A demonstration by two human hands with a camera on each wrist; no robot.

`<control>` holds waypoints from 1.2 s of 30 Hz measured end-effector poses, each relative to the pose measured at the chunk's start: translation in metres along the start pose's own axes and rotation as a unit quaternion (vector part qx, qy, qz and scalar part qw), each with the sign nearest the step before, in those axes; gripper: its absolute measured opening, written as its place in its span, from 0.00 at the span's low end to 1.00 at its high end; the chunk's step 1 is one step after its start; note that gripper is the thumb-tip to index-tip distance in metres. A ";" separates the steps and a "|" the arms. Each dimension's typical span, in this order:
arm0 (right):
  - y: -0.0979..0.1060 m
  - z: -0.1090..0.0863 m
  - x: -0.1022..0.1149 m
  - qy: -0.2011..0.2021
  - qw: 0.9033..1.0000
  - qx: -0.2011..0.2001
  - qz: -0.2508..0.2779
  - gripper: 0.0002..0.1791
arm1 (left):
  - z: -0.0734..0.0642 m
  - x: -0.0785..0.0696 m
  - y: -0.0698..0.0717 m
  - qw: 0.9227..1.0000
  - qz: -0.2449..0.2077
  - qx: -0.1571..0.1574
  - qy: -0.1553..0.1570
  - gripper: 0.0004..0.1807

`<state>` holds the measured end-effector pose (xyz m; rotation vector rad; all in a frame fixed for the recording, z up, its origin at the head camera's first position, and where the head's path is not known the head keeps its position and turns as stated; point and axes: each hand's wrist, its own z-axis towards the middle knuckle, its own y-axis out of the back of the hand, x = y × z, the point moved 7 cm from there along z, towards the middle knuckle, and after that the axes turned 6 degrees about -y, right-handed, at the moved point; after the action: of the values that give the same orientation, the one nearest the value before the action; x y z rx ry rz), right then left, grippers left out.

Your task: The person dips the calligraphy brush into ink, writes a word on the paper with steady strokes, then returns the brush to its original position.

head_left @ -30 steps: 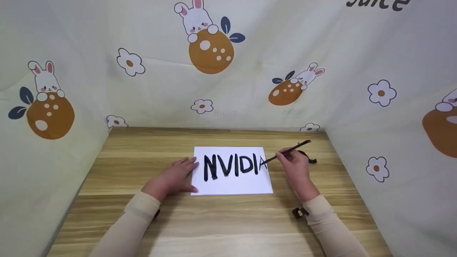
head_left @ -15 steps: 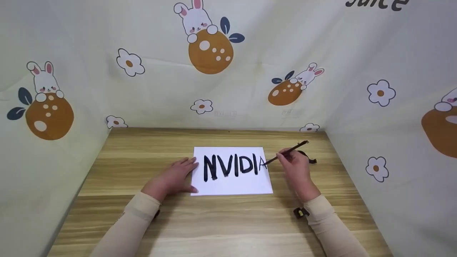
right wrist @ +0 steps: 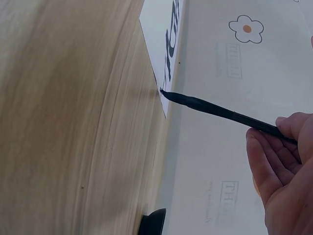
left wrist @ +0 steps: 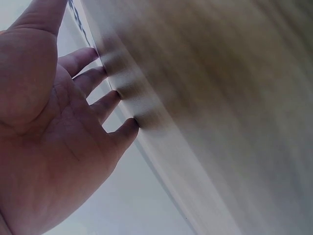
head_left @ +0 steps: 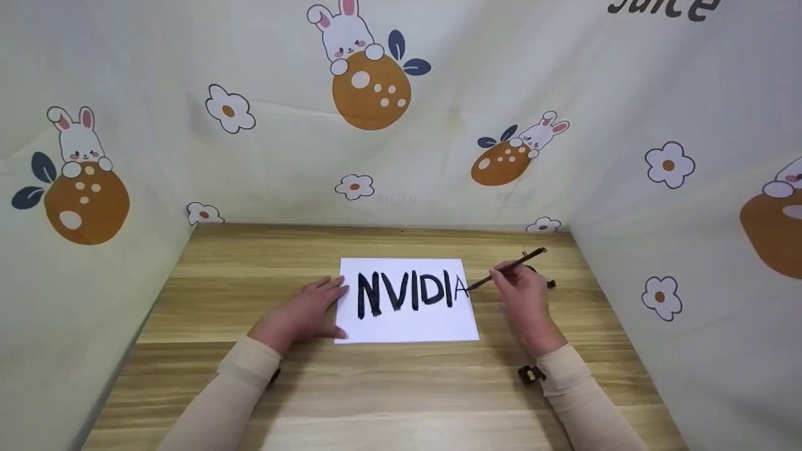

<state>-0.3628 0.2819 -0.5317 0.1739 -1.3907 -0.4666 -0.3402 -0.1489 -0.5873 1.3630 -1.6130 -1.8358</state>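
A white sheet of paper (head_left: 407, 329) lies on the wooden table, lettered "NVIDIA" in black. Thick strokes form the first letters, while the final A (head_left: 460, 287) by the right edge is thin. My left hand (head_left: 308, 308) rests at the paper's left edge, fingers spread and fairly straight, fingertips touching down. Between thumb and fingers, my right hand (head_left: 525, 295) pinches a slim dark paintbrush (right wrist: 220, 110) near its middle. The brush slants down to the left, its tip at the A's right leg, close to the paper's edge.
Behind the right hand, mostly hidden in the head view, is a small black object (right wrist: 152, 223) with a curved rim. Fabric walls (head_left: 282, 156) printed with rabbits, oranges and flowers enclose the wooden table (head_left: 401, 401) at the back and sides.
My right hand and the brush have shifted slightly right, the tip moving from the middle of the A to its right leg. The left hand and paper stay put.
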 end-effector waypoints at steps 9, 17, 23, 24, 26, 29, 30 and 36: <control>0.006 0.002 0.009 0.060 0.997 -0.039 -0.017 0.05 | -0.002 -0.002 0.004 1.000 -0.005 0.004 0.006 0.59; 0.009 0.002 0.010 0.063 0.997 -0.047 -0.010 0.05 | -0.001 0.000 0.003 1.000 0.000 0.002 0.006 0.59; 0.010 0.003 0.008 0.059 0.997 -0.044 0.001 0.06 | 0.000 0.000 0.003 1.000 0.000 0.003 0.005 0.59; 0.010 0.003 0.008 0.057 0.997 -0.043 0.004 0.06 | 0.000 0.000 0.003 1.000 0.001 0.003 0.005 0.59; 0.010 0.003 0.007 0.054 0.998 -0.042 0.006 0.06 | 0.000 0.000 0.003 1.000 0.002 0.003 0.003 0.59; 0.010 0.004 0.007 0.054 0.998 -0.038 0.009 0.05 | 0.000 0.000 0.003 1.000 0.003 0.002 0.001 0.59; 0.010 0.003 0.007 0.056 0.998 -0.038 0.009 0.05 | 0.000 0.000 0.003 1.000 0.004 0.002 0.001 0.59; 0.010 0.006 0.013 0.054 0.998 -0.006 0.042 0.17 | -0.001 -0.001 0.003 1.000 -0.004 0.003 0.002 0.59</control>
<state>-0.3653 0.2863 -0.5149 0.1292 -1.2837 -0.3901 -0.3402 -0.1497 -0.5847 1.3770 -1.6150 -1.8323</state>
